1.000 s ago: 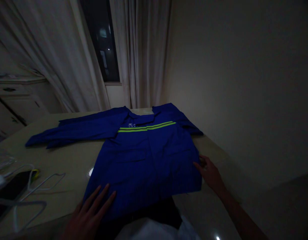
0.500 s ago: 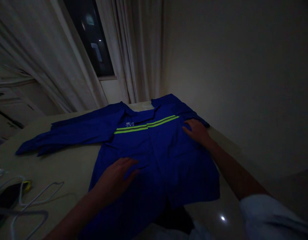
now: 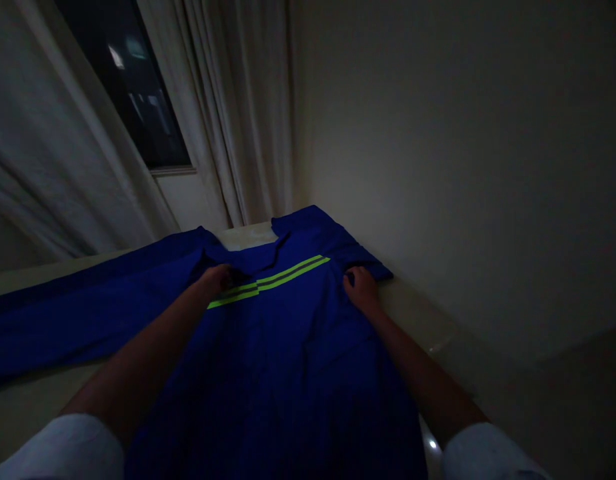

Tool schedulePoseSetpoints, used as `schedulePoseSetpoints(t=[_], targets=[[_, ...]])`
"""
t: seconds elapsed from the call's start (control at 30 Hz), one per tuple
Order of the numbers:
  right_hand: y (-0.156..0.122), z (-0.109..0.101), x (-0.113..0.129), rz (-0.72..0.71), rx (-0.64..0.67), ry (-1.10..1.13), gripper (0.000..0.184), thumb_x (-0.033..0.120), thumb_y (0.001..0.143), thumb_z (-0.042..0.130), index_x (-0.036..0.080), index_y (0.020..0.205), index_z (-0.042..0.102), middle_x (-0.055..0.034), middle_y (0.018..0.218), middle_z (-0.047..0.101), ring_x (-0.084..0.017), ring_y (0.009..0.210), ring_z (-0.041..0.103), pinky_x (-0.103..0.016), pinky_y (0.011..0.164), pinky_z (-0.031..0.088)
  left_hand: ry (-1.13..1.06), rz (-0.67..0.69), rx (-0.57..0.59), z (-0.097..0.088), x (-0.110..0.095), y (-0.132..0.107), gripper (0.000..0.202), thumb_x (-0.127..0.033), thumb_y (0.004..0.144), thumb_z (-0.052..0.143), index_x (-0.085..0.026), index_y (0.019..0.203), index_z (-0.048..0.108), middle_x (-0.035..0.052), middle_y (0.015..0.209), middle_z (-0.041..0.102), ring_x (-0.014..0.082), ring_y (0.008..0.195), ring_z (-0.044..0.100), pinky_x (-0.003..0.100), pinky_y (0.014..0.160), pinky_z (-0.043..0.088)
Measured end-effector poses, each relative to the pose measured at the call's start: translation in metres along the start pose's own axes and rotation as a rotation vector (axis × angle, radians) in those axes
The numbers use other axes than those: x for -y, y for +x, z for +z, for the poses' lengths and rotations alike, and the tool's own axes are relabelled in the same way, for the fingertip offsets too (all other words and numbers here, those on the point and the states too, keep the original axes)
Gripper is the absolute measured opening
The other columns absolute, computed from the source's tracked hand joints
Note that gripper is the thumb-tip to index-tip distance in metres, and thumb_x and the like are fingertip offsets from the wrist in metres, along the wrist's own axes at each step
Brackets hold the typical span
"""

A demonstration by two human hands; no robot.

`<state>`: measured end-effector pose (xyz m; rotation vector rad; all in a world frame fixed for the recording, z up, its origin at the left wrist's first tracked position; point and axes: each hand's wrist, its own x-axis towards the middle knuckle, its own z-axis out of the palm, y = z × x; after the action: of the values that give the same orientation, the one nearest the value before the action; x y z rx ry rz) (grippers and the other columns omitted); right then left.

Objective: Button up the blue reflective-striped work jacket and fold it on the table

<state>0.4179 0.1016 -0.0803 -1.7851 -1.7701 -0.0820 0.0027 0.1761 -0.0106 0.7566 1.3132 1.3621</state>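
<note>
A blue work jacket (image 3: 288,347) with two yellow-green stripes across the chest lies flat on a pale table (image 3: 428,320). Its left sleeve stretches out to the left. My left hand (image 3: 215,280) rests on the jacket's chest at the left end of the stripes, fingers curled on the cloth. My right hand (image 3: 361,288) sits on the jacket's right shoulder near the table's edge, fingers bent and pressing or pinching the fabric. The dim light hides the fingertips.
White curtains (image 3: 228,113) hang behind the table around a dark window (image 3: 133,87). A plain wall (image 3: 463,167) runs along the table's right side.
Both hands have slid up the jacket from its lower half to the chest and shoulder. The view has come closer and swung right, so the cables at the left are out of sight.
</note>
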Motion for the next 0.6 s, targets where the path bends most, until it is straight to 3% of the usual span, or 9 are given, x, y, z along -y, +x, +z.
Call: schedulePoseSetpoints(t=[0.1,0.17,0.2,0.27,0.37,0.43,0.5,0.6], targets=[[-0.001,0.001,0.006,0.024,0.038,-0.050,0.019,0.028,0.096,0.054,0.018,0.106,0.068,-0.0115,0.107,0.068,-0.026,0.102,0.063,-0.034,0.092,0.046,-0.152,0.127,0.015,0.012,-0.026,0.030,0.020,-0.023,0.090,0.066,-0.024,0.109,0.059,0.0024,0.094,0.070,0.0123,0.077,0.069,0.021,0.065,0.054],[-0.003,0.000,0.007,0.042,0.043,-0.059,0.017,0.027,0.096,0.055,0.019,0.105,0.068,-0.0103,0.107,0.068,-0.024,0.101,0.063,-0.033,0.090,0.045,-0.226,0.255,0.074,0.017,-0.029,0.043,0.029,-0.022,0.089,0.066,-0.030,0.116,0.058,0.0029,0.112,0.072,0.0138,0.099,0.072,0.026,0.083,0.058],[-0.003,0.000,0.008,0.049,0.042,-0.061,0.017,0.027,0.096,0.056,0.019,0.105,0.068,-0.0099,0.107,0.068,-0.024,0.101,0.063,-0.032,0.089,0.044,-0.161,0.305,0.106,0.018,-0.026,0.047,0.032,-0.022,0.089,0.066,-0.030,0.118,0.058,0.0038,0.116,0.072,0.0157,0.105,0.071,0.030,0.088,0.058],[-0.004,0.000,0.007,0.051,0.046,-0.060,0.016,0.026,0.096,0.056,0.019,0.105,0.067,-0.0093,0.108,0.068,-0.023,0.101,0.063,-0.032,0.088,0.044,0.145,0.341,0.144,0.020,-0.008,0.050,0.032,-0.026,0.086,0.066,-0.025,0.117,0.061,0.0065,0.110,0.074,0.0220,0.106,0.071,0.039,0.092,0.058],[-0.003,0.000,0.006,0.045,0.066,-0.058,0.015,0.026,0.096,0.057,0.020,0.105,0.067,-0.0090,0.109,0.068,-0.023,0.101,0.063,-0.031,0.088,0.043,0.668,0.425,0.092,0.018,0.030,0.046,0.023,-0.029,0.084,0.063,-0.018,0.104,0.069,0.0092,0.100,0.076,0.0289,0.104,0.070,0.045,0.097,0.055],[-0.003,0.001,0.005,0.043,0.074,-0.066,0.015,0.026,0.097,0.056,0.020,0.105,0.067,-0.0089,0.109,0.068,-0.023,0.102,0.063,-0.031,0.088,0.043,0.979,0.542,0.065,0.015,0.053,0.041,0.024,-0.026,0.087,0.057,-0.017,0.104,0.071,0.0127,0.107,0.075,0.0306,0.109,0.068,0.045,0.101,0.052],[-0.002,0.000,0.006,0.049,0.078,-0.082,0.016,0.027,0.097,0.055,0.020,0.106,0.067,-0.0088,0.109,0.068,-0.023,0.103,0.063,-0.031,0.088,0.043,1.276,0.672,0.094,0.013,0.068,0.034,0.033,-0.027,0.093,0.049,-0.016,0.116,0.071,0.0160,0.119,0.073,0.0320,0.114,0.067,0.047,0.103,0.051],[-0.002,-0.001,0.008,0.058,0.093,-0.115,0.018,0.028,0.098,0.055,0.019,0.108,0.067,-0.0094,0.111,0.068,-0.024,0.103,0.063,-0.032,0.087,0.043,1.420,0.759,0.203,0.013,0.076,0.021,0.042,-0.030,0.099,0.045,-0.019,0.132,0.066,0.0157,0.137,0.067,0.0352,0.125,0.062,0.054,0.107,0.048]])
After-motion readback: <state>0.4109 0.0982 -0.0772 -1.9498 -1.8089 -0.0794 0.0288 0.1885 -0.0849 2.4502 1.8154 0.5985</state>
